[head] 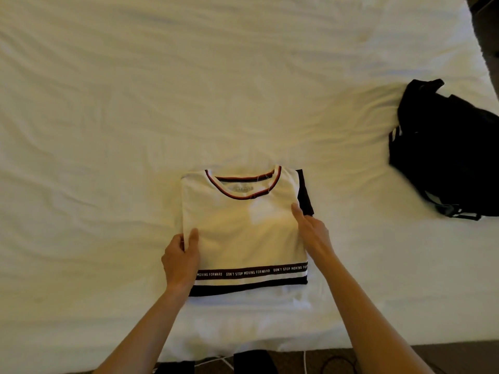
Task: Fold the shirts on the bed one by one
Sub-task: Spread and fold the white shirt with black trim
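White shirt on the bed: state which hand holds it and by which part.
The left hand grips the white shirt at its left folded edge. The right hand only rests on the right side.

The folded shirt (243, 228) is white, with a red-and-dark striped collar and dark bands near its hem, one carrying white lettering. A dark sleeve (304, 193) shows at its right edge. The bed (135, 103) is white. The bag (442, 152) is black.
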Tool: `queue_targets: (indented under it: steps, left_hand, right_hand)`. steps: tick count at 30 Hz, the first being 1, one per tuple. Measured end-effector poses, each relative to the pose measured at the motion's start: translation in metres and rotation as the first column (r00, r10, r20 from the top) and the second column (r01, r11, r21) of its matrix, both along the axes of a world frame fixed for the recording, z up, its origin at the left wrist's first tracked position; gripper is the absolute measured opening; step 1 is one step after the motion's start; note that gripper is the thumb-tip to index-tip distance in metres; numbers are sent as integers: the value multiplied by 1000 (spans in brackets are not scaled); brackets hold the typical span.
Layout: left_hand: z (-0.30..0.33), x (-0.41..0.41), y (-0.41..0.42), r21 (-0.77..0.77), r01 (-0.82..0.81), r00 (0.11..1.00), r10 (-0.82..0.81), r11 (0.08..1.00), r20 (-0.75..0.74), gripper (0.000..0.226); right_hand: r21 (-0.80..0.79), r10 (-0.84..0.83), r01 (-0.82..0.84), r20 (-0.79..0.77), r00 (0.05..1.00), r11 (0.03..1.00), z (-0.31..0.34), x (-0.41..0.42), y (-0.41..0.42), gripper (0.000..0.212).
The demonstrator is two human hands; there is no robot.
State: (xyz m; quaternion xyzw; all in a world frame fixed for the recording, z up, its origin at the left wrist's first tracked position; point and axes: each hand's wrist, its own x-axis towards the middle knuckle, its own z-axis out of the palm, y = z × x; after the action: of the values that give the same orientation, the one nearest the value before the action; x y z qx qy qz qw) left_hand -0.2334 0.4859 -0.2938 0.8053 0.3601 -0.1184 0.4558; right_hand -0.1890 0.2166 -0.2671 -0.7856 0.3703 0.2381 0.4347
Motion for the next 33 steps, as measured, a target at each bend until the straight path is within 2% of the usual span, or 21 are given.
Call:
queue_targets:
  steps: [2, 4, 7, 10, 12, 14, 15, 18, 19, 21, 24, 27, 30, 31, 33]
  left_hand:
    - [4, -8, -1, 28, 44, 999, -44, 999, -5, 51]
    - [6, -15, -2, 54, 74, 997, -75, 996, 21, 50]
    - [11, -25, -3, 86, 84, 992, -92, 993, 89, 49]
    - [8, -42, -6, 26, 112, 994, -112, 993, 7, 46]
    - [5, -47, -6, -26, 116, 993, -116, 993, -17, 41]
    - [3, -47, -4, -42, 116, 993, -116, 992, -6, 41]
    - [2, -45, -3, -38, 115, 993, -115, 993, -4, 44]
    - [1, -40, -5, -12, 84, 996, -84, 996, -18, 53]
    - [1, -38, -7, -12, 66, 998, -66, 998, -23, 53]
    - [0, -35, -10, -20, 44, 999, -44, 999, -32, 49]
    - [-4, -32, -10, -8, 44, 998, -45, 999, -33, 39]
    - [-7, -32, -10, -3, 48, 998, -48, 999, -30, 36]
    - [-5, -32, -10, -14, 25, 999, -25, 1000, -28, 38]
    - [-4, -33, -10, -19, 19, 1000, -19, 1000, -24, 40]
    - [-4, -34, -8, -26, 18, 999, -18, 1000, -28, 42]
  right_hand:
    - [57, 44, -42, -36, 998, 997, -1, -21, 0, 60]
    - [77, 66, -67, 6, 998, 995, -2, -45, -5, 46]
    - [15, -48, 46, 149, 988, 999, -3, -70, -11, 48]
    - [-58, -31, 37, 98, 995, 998, -6, -76, -3, 32]
    - [-146, -35, 62, 182, 983, 987, -7, -61, -1, 35]
    - [-239, 55, 17, 293, 954, 971, -7, -32, -4, 38]
    - [-274, 134, -52, 291, 947, 960, -6, -16, -6, 39]
    - [-424, 391, -304, 134, 911, 853, -7, 18, -6, 30]
    - [-445, 441, -347, 126, 888, 826, -6, 25, -4, 30]
    - [-399, 438, -334, 205, 875, 854, -6, 35, -5, 33]
    - [-173, 179, -131, 302, 936, 976, -7, 43, -11, 28]
    - [-6, -27, 29, 159, 987, 1000, -18, 30, -9, 28]
    - [42, -142, 140, 37, 989, 989, -20, 10, -9, 52]
    - [78, -158, 157, 17, 987, 985, -19, 3, -10, 59]
    - [115, -81, 83, -24, 996, 990, -16, -13, -13, 52]
